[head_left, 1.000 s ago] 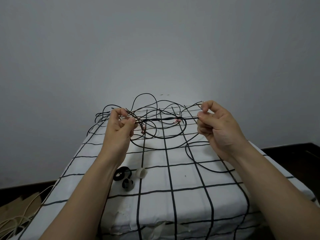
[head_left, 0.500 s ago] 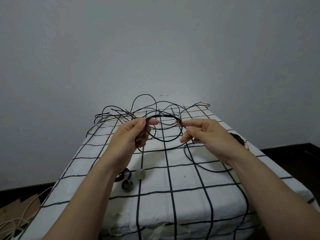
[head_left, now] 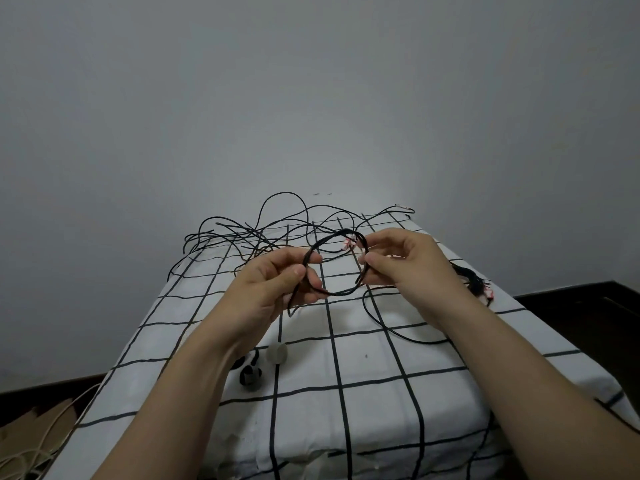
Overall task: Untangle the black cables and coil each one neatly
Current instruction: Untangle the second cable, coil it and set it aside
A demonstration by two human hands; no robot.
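A small coil of black cable [head_left: 341,292] hangs in the air between my hands, above the checked table [head_left: 374,358]. My left hand [head_left: 277,285] pinches its left side between thumb and fingers. My right hand [head_left: 401,263] pinches the right side, near a pink-and-white connector [head_left: 348,243]. Behind them a loose tangle of black cables [head_left: 263,233] spreads over the table's far end. One strand [head_left: 391,329] curves across the cloth under my right wrist. A bundled black cable [head_left: 472,280] lies at the right edge.
Rolls of tape or strap, two dark [head_left: 250,375] and one pale [head_left: 277,353], lie on the cloth beneath my left forearm. Cream cord [head_left: 31,455] and cardboard sit on the floor at lower left. A grey wall stands close behind the table.
A second ago both hands held a stretch of cable taut and wide apart. They have come together, and the cable now forms a small loop held between them.
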